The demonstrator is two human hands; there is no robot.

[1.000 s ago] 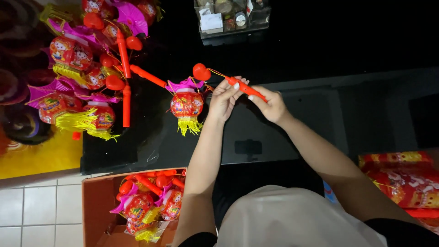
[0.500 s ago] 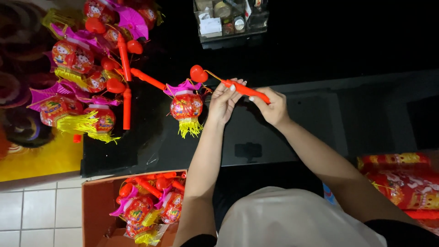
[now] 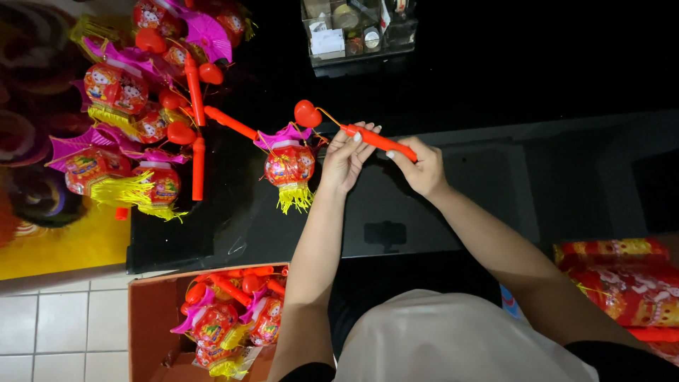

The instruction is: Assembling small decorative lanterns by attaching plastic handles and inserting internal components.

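My left hand [image 3: 345, 157] and my right hand [image 3: 422, 168] both grip a red plastic stick [image 3: 378, 141] over a black tabletop [image 3: 233, 219]. The left fingers pinch its left end, the right hand holds its right end. A thin wire runs from the stick to a red heart piece [image 3: 308, 113]. A small red toy lantern [image 3: 290, 167] with a pink top and yellow fringe lies just left of my left hand.
A heap of similar lanterns and red sticks [image 3: 141, 106] covers the table's left part. A brown cardboard box [image 3: 152, 318] on the tiled floor holds more lanterns. A clear organiser [image 3: 357, 32] stands at the back. Red packets [image 3: 622, 283] lie at right.
The stick, the heart piece and both hands have shifted slightly; the grip on the stick is the same.
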